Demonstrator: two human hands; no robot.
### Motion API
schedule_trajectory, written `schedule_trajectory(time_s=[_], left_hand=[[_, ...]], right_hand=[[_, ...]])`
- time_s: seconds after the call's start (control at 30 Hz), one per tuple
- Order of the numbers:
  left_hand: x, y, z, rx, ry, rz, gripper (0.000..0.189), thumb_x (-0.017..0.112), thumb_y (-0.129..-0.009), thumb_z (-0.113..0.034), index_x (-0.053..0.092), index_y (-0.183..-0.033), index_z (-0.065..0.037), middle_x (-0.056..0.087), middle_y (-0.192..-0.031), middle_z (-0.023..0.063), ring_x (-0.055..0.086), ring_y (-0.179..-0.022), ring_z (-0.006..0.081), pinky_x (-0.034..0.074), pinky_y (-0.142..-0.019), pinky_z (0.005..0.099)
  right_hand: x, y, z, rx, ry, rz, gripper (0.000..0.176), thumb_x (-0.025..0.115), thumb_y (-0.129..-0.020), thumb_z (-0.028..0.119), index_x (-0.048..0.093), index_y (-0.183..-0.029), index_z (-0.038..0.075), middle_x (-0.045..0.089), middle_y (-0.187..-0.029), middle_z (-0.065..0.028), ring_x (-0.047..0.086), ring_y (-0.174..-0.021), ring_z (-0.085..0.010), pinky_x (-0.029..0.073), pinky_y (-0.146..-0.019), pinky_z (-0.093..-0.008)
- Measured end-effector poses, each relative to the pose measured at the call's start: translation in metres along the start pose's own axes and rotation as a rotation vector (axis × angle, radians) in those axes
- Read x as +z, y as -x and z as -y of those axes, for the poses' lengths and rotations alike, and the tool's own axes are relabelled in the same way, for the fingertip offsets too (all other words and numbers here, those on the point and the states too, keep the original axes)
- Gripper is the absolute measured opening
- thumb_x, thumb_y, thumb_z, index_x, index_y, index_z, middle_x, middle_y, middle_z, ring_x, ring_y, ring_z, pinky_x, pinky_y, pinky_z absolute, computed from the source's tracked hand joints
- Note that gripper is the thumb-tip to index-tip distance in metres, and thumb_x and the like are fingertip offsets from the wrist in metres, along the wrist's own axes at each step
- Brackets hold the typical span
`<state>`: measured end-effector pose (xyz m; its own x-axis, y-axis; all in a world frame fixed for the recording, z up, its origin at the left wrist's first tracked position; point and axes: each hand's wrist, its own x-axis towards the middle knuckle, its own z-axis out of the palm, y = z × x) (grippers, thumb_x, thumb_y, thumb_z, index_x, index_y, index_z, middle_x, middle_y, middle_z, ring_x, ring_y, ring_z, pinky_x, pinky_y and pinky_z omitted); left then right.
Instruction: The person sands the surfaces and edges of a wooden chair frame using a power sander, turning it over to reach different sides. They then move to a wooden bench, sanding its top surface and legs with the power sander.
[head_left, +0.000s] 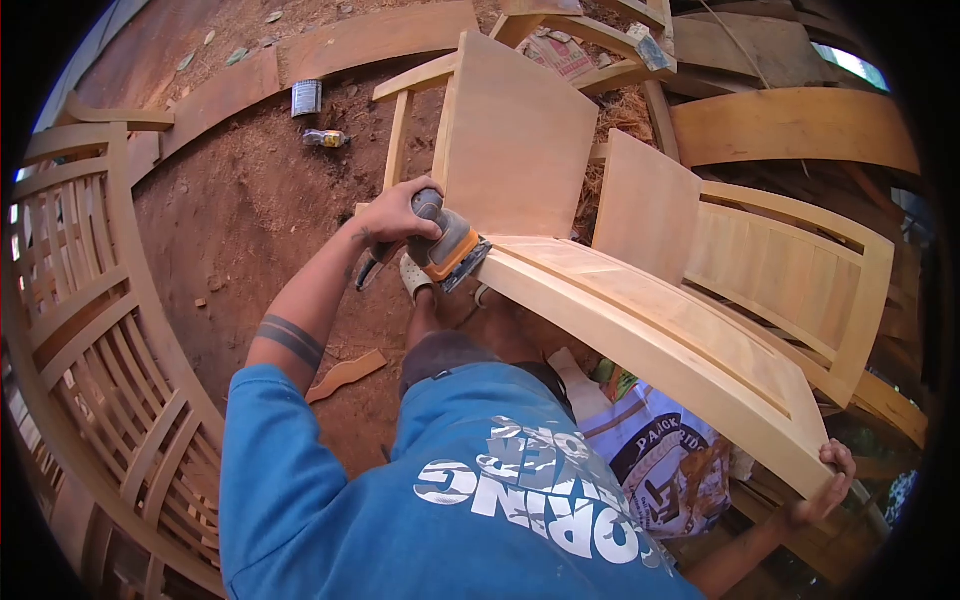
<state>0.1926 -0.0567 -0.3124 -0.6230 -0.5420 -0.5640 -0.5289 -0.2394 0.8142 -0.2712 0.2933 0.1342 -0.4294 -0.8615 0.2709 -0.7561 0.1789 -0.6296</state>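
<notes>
My left hand (392,214) is closed on the grey and orange power sander (448,250). Its pad rests on the near end of a long curved pale wooden frame piece (655,330). The piece runs diagonally down to the right, across my lap. My right hand (828,487) grips the far lower end of that curved piece from beneath, fingers wrapped over its edge. My blue printed shirt fills the bottom of the view.
A large curved slatted wooden frame (95,330) lies on the dirt floor at the left. Flat wooden panels (515,135) and a slatted chair part (800,275) stand behind. A tin can (307,97), a bottle (325,138), a wood offcut (345,373) and a printed sack (665,460) lie about.
</notes>
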Motion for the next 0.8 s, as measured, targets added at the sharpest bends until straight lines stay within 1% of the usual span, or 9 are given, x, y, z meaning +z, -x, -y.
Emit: schedule_trajectory(time_s=[0.17,0.27,0.33,0.47,0.53,0.6,0.63,0.73,0.8], left_hand=[[-0.011,-0.034,-0.017,-0.02,-0.055,0.164,0.063,0.084,-0.065,-0.021,0.06,-0.122,-0.009,0.063,-0.106,0.0099,0.062,-0.097,0.0225,0.053,-0.088,0.0364],[-0.008,-0.055,-0.036,-0.04,-0.053,0.261,0.064,0.083,-0.064,-0.021,0.061,-0.122,-0.006,0.063,-0.106,0.0099,0.063,-0.095,0.0224,0.053,-0.086,0.0361],[-0.004,-0.06,-0.06,-0.078,-0.033,0.324,0.064,0.083,-0.064,-0.021,0.061,-0.122,-0.005,0.063,-0.106,0.0104,0.063,-0.095,0.0229,0.053,-0.086,0.0359],[0.018,-0.056,-0.115,0.125,-0.16,0.403,0.065,0.082,-0.064,-0.026,0.061,-0.122,-0.005,0.065,-0.106,0.0122,0.065,-0.095,0.0231,0.054,-0.083,0.0348],[0.025,-0.03,-0.156,0.187,-0.122,0.426,0.066,0.082,-0.064,-0.029,0.061,-0.123,-0.005,0.065,-0.104,0.013,0.065,-0.094,0.0237,0.054,-0.083,0.0347],[0.032,-0.008,-0.181,0.268,-0.106,0.421,0.065,0.081,-0.064,-0.028,0.061,-0.122,-0.005,0.066,-0.104,0.014,0.065,-0.094,0.0249,0.054,-0.083,0.035],[0.036,-0.004,-0.183,0.318,-0.145,0.373,0.064,0.081,-0.065,-0.028,0.062,-0.121,-0.005,0.066,-0.105,0.0149,0.066,-0.094,0.0251,0.054,-0.082,0.0357],[0.032,-0.01,-0.16,0.186,-0.113,0.332,0.063,0.08,-0.066,-0.028,0.062,-0.121,-0.005,0.067,-0.107,0.0148,0.066,-0.094,0.0248,0.055,-0.083,0.0362],[0.018,-0.025,-0.118,0.06,-0.112,0.262,0.062,0.081,-0.066,-0.028,0.062,-0.121,-0.006,0.067,-0.107,0.0139,0.066,-0.094,0.0246,0.055,-0.084,0.0366]], right_hand=[[-0.001,0.0,-0.001,-0.032,-0.032,0.025,0.042,0.04,-0.103,0.031,0.056,-0.116,-0.005,0.056,-0.091,-0.0133,0.051,-0.096,-0.0265,0.038,-0.099,-0.047],[0.002,-0.001,-0.001,-0.043,-0.034,0.023,0.041,0.039,-0.102,0.03,0.056,-0.116,-0.005,0.056,-0.091,-0.0135,0.051,-0.094,-0.026,0.038,-0.099,-0.0463],[0.008,-0.002,0.002,-0.041,-0.014,-0.006,0.041,0.039,-0.102,0.03,0.056,-0.116,-0.005,0.056,-0.091,-0.0135,0.051,-0.094,-0.0258,0.038,-0.1,-0.0462],[0.005,0.0,-0.004,-0.048,-0.008,-0.02,0.042,0.04,-0.101,0.03,0.056,-0.117,-0.005,0.056,-0.092,-0.0138,0.052,-0.094,-0.0253,0.037,-0.101,-0.0459],[0.003,0.001,-0.005,-0.029,-0.015,-0.025,0.042,0.039,-0.102,0.03,0.056,-0.116,-0.005,0.055,-0.093,-0.0139,0.052,-0.095,-0.025,0.037,-0.102,-0.0459],[0.003,0.001,-0.005,-0.008,-0.024,-0.029,0.042,0.038,-0.102,0.03,0.056,-0.116,-0.005,0.055,-0.094,-0.0141,0.051,-0.096,-0.0248,0.037,-0.103,-0.046],[0.002,0.001,-0.004,0.003,-0.027,-0.03,0.042,0.038,-0.102,0.03,0.056,-0.116,-0.005,0.055,-0.095,-0.0142,0.051,-0.096,-0.0248,0.037,-0.103,-0.0461],[-0.001,0.0,-0.004,0.011,-0.023,-0.002,0.042,0.038,-0.103,0.03,0.057,-0.116,-0.005,0.054,-0.096,-0.0143,0.051,-0.097,-0.025,0.037,-0.104,-0.0467],[-0.002,-0.001,-0.005,-0.001,-0.023,0.008,0.042,0.037,-0.103,0.03,0.057,-0.116,-0.005,0.054,-0.096,-0.0143,0.051,-0.097,-0.0251,0.037,-0.104,-0.047]])
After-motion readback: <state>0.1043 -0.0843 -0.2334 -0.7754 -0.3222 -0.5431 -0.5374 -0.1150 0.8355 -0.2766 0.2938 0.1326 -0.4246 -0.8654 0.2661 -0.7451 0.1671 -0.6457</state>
